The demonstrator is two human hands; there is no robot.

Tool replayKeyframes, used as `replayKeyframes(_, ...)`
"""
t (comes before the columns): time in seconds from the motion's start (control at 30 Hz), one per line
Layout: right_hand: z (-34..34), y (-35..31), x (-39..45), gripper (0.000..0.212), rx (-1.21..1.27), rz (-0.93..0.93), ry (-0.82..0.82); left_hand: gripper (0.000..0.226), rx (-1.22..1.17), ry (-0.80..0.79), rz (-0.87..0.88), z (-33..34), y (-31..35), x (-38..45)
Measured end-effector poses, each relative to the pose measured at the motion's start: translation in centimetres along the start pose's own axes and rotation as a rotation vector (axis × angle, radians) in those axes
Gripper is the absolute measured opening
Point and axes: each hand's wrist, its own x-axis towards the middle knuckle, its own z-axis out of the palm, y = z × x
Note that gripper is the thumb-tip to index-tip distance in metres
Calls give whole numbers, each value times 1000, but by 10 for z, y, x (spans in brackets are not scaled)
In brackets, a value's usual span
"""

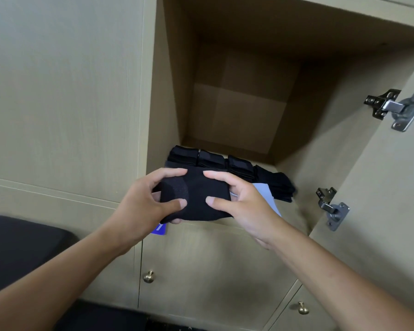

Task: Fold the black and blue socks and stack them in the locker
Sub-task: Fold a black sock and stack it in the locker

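- Step in hand, as I judge it: a folded black sock bundle is held at the mouth of the open locker, folding done or nearly so — placing comes next.
- The left hand grips the bundle's left end, thumb on the near top face and fingers curled over the far edge; fingertips also show under the near edge.
- The right hand pinches the right end the same way — thumb near, fingers over the far edge.
- The bundle lies roughly flat, its long axis running left to right; which end is toe or cuff I cannot tell.
- Just beyond it, a row of folded socks stands along the locker's near edge, with a pale sheet just right of the bundle.
- Next move likely calls for carrying the bundle forward and setting it on or beside that row without knocking it.
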Motion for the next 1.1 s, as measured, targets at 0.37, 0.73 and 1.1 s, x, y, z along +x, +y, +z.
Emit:
replayKeyframes(0.37, -29, 6, 16, 42, -53, -20, 209, 30, 131, 154, 26, 6, -15, 11)
replayKeyframes(0.73, -116, 22, 52, 37, 22, 138, 439, 10, 783, -92, 164, 6, -33, 12)
replayKeyframes(1.1, -182, 27, 96, 36, -363, 259, 638, 8, 825, -117, 145, 17, -40, 19)
